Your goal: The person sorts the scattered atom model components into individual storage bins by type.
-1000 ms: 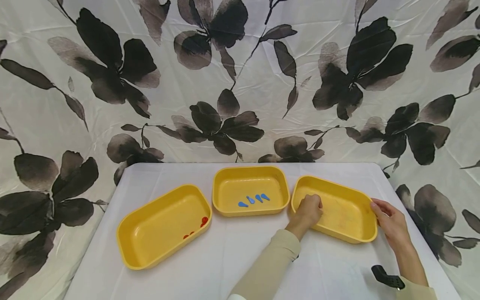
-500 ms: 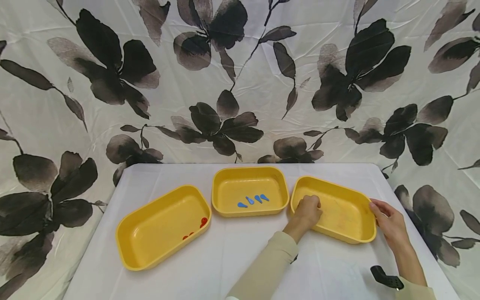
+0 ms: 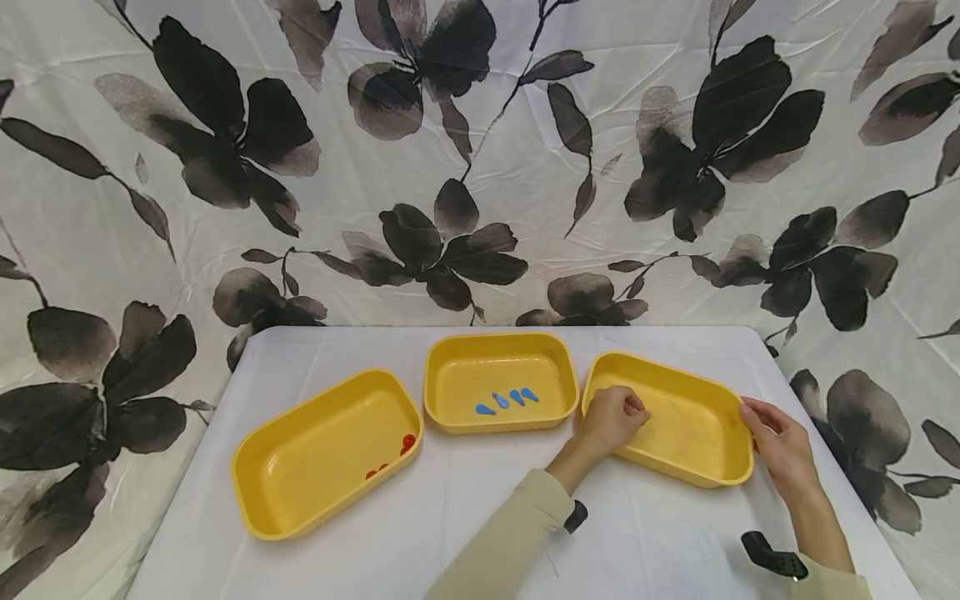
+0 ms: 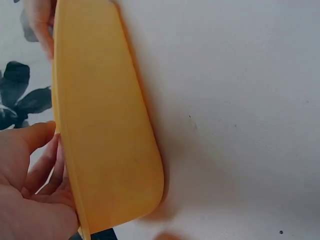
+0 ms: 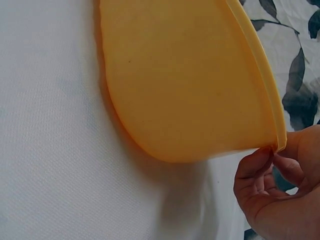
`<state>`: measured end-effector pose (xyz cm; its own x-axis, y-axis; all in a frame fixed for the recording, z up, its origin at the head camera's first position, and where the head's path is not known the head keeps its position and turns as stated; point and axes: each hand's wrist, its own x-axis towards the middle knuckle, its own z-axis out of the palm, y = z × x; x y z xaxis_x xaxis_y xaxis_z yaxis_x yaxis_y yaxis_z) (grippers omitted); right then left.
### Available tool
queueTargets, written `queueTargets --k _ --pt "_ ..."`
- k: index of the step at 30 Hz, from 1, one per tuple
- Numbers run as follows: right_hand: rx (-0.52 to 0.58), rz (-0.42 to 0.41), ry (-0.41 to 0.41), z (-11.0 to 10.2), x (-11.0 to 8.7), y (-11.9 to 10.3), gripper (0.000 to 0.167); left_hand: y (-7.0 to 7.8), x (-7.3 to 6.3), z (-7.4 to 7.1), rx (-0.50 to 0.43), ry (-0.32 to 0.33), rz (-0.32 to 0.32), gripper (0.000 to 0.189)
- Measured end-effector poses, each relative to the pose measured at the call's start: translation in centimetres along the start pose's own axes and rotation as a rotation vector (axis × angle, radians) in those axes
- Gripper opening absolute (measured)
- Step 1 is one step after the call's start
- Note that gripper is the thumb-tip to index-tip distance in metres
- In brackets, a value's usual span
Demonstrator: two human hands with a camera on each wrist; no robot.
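Note:
My left hand (image 3: 611,418) is over the left end of the right-hand yellow tray (image 3: 690,479), its fingers bent and thumb close to them. In the left wrist view the thumb and fingers of the left hand (image 4: 37,185) are at the tray's rim, partly hidden by its wall; I cannot tell whether they hold something small. At the tray's right end my right hand (image 3: 786,450) grips the rim. The right wrist view has thumb and fingers of the right hand (image 5: 280,185) pinching the rim of the yellow tray (image 5: 185,85) at its corner.
A middle yellow tray (image 3: 465,427) holds several blue teardrop-shaped pieces (image 3: 500,401). A left yellow tray (image 3: 255,525) has several small red pieces (image 3: 408,441) along its near right side. All trays stand on a white-covered table (image 3: 375,550) before a floral cloth (image 3: 480,150).
My left hand has lifted slightly and turned inside the right-hand tray, its fingertips now showing, and its forearm has drawn a little to the left. The right hand stays at the rim.

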<state>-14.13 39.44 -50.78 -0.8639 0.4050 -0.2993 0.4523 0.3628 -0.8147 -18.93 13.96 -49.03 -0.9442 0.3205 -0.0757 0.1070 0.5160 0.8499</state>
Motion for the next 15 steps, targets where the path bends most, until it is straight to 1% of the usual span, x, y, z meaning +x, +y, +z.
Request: queueTargets --k 5,10,12,15 --pt "0.000 0.004 0.005 0.0 0.0 -0.1 0.067 0.1 -0.9 -1.1 -0.034 0.005 0.023 0.011" --pt "-0.002 0.013 0.008 0.0 0.0 -0.1 0.067 -0.2 -1.7 -2.3 -0.088 -0.004 -0.012 0.010" --pt "0.000 0.016 0.011 0.1 0.0 -0.1 0.067 -0.4 -2.0 -2.8 -0.134 -0.014 -0.017 0.010" --pt "0.002 0.018 0.014 0.1 0.0 -0.1 0.068 -0.8 -2.5 -3.4 -0.189 -0.013 0.004 0.010"
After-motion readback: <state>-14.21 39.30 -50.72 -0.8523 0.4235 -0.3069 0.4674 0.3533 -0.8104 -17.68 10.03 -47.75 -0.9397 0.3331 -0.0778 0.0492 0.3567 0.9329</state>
